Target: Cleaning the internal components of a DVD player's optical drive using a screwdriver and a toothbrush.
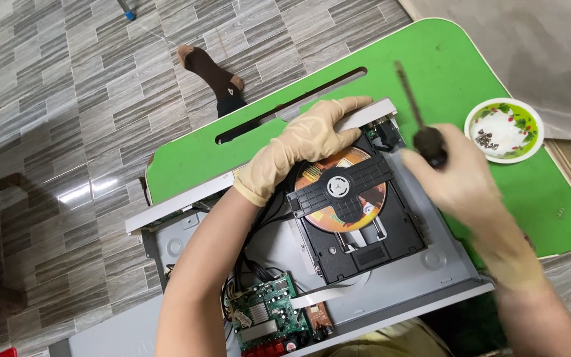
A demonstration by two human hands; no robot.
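Left hand point(295, 149): gloved, flat on the disc player point(338, 251) rim. Right hand point(460, 178): blurred, fist closed round a screwdriver point(412, 106); dish point(504, 129) beyond.

Left hand point(299, 149): gloved, laid flat, fingers stretched forward, forearm bare.
Right hand point(460, 178): gloved, blurred, fist closed, raised at wrist.

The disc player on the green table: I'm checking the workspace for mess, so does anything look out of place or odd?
The disc player lies with its cover off, exposing the disc and the green circuit board. It overhangs the green table's near edge. Small dark bits sit in a small bowl. Nothing looks spilled.
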